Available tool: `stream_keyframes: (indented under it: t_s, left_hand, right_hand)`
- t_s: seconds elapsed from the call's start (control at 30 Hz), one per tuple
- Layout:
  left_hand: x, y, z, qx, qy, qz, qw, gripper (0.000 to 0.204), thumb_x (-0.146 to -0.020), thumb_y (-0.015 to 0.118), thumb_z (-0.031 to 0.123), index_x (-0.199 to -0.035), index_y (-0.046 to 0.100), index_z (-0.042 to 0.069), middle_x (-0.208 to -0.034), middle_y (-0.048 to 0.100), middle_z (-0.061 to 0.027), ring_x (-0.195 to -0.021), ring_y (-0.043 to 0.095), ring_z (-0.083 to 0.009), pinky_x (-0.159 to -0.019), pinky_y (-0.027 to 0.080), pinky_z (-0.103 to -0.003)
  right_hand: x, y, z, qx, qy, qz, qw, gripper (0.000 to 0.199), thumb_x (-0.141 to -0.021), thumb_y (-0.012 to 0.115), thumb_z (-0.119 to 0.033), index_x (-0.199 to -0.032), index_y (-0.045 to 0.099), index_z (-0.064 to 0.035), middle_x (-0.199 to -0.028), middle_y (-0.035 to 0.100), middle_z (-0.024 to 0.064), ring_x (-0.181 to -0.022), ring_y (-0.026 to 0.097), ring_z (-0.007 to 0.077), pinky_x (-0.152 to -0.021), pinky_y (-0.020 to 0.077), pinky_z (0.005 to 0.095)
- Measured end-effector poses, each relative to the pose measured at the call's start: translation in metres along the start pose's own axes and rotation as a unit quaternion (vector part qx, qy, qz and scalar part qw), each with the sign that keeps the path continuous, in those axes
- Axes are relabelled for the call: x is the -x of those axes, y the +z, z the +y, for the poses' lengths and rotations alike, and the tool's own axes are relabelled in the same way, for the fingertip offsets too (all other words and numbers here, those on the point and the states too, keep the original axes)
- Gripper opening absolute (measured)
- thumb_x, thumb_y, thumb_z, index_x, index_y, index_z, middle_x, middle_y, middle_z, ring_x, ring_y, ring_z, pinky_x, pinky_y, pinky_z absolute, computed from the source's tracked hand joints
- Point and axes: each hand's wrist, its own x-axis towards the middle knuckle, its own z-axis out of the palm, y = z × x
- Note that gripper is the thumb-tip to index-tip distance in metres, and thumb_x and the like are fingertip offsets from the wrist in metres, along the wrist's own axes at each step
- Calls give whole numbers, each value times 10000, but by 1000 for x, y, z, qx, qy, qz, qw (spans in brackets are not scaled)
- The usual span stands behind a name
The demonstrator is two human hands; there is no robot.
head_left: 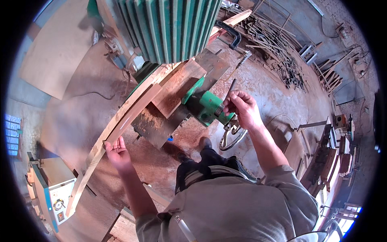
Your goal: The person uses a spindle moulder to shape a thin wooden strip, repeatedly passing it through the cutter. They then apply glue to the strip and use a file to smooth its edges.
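Left hand: palm up, fingers loosely extended and not closed round anything; left hand (117,154) at the near edge of the strip (135,111), thumb side by the beam (98,150). Exact contact under the fingertips cannot be told.
Right hand: fingers closed on a dark rod (233,84), whose end stands clear above them; right hand (246,112) lies just beside the green housing (210,104).
Beam: long, pale, running from lower left up under the motor (167,31); appears curved, as straight edges do in this lens.
Strip: reddish, narrower, lying alongside the beam on the person's side.
Block: broad reddish piece, block (183,86), between strip and housing, sawdust on its face.
Bench: dark flat top, bench (158,136), under the block; sawdust (151,117) heaped near the strip.
Handwheel: metal ring, handwheel (238,142), below the housing and the right hand.
Motor: green, ribbed, above the work, hiding part of the beam.
Clamp: black, C-shaped, clamp (234,34), right of the motor.
Surroundings: pale panel (56,50) at upper left; blue-and-white box (59,198) at lower left; scrap pile (278,50) at upper right.
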Motion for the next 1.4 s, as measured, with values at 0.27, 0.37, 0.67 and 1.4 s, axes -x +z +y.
stream_keyframes:
  t_s: [0.27,0.37,0.67,1.4]
  left_hand:
    - [-13,1,-35,-23,25,-1,999,292,-954,519,270,-1176,528,81,-1165,624,-77,-1112,578,-199,-974,449,-384]
    - [-16,4,-41,-53,27,20,998,300,-945,536,292,-1178,527,104,-1167,623,-59,-1103,579,-184,-976,441,-377]
    - [-18,27,-68,-146,19,64,987,353,-943,548,364,-1219,489,151,-1148,611,-26,-1055,573,-162,-923,443,-326]
    - [-6,82,-115,-199,-31,50,978,475,-899,636,275,-1256,482,1,-1129,569,-141,-997,596,-269,-893,512,-354]
  right_hand:
    - [-18,-41,-8,25,1,-3,1000,193,-955,550,-212,-911,586,-28,-816,645,93,-657,632,170,-593,525,292]
    - [-25,-58,-10,20,-10,-12,1000,195,-955,547,-212,-903,588,-28,-816,644,92,-662,632,171,-597,526,296]
    - [-41,-97,-1,46,-16,-21,999,197,-949,567,-194,-916,622,-7,-811,657,74,-689,630,144,-624,521,284]
    - [-68,-126,19,102,1,4,995,205,-951,554,-194,-969,621,-1,-888,652,74,-777,619,143,-677,518,289]
